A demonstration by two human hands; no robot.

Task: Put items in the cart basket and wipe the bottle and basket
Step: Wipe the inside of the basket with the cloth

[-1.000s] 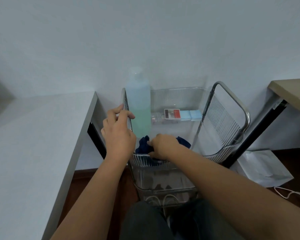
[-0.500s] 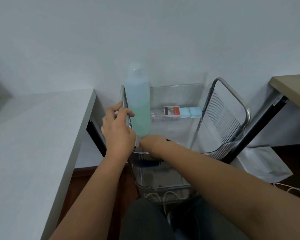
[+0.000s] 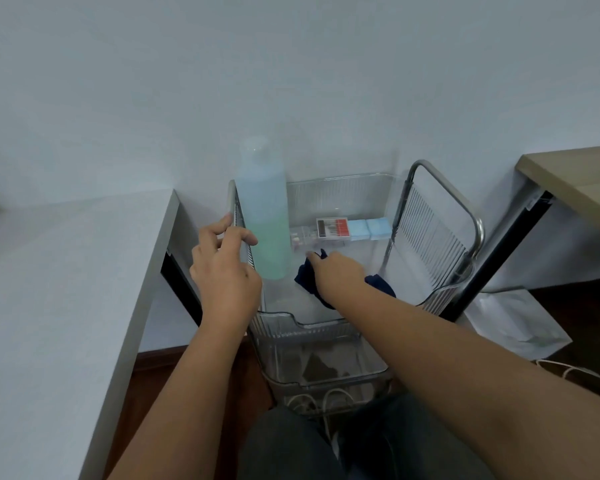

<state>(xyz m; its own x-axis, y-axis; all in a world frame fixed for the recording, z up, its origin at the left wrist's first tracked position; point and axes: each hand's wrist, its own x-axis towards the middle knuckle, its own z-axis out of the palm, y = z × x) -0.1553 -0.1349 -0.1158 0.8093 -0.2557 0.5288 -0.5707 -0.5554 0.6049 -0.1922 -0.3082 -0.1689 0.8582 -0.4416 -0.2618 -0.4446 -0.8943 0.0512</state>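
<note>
A tall translucent bottle (image 3: 264, 216) with pale green-blue liquid stands upright in the left rear of the clear cart basket (image 3: 340, 192). My left hand (image 3: 222, 268) grips the basket's left rim beside the bottle. Inside the basket, my right hand (image 3: 336, 271) presses a dark blue cloth (image 3: 307, 277) on the floor, just right of the bottle's base. Against the back wall lie a small red-and-white box (image 3: 331, 228) and two light blue blocks (image 3: 368, 229).
A grey table (image 3: 66, 289) borders the cart on the left and a wooden table (image 3: 582, 181) stands at the right. The cart's metal handle (image 3: 444, 188) rises on its right side. A white paper bag (image 3: 513, 323) lies on the dark floor. A lower clear basket (image 3: 326, 368) sits beneath.
My right hand with the cloth slid from the basket's near edge, past the bottle's base, toward the middle of the basket floor. My left hand stayed on the rim.
</note>
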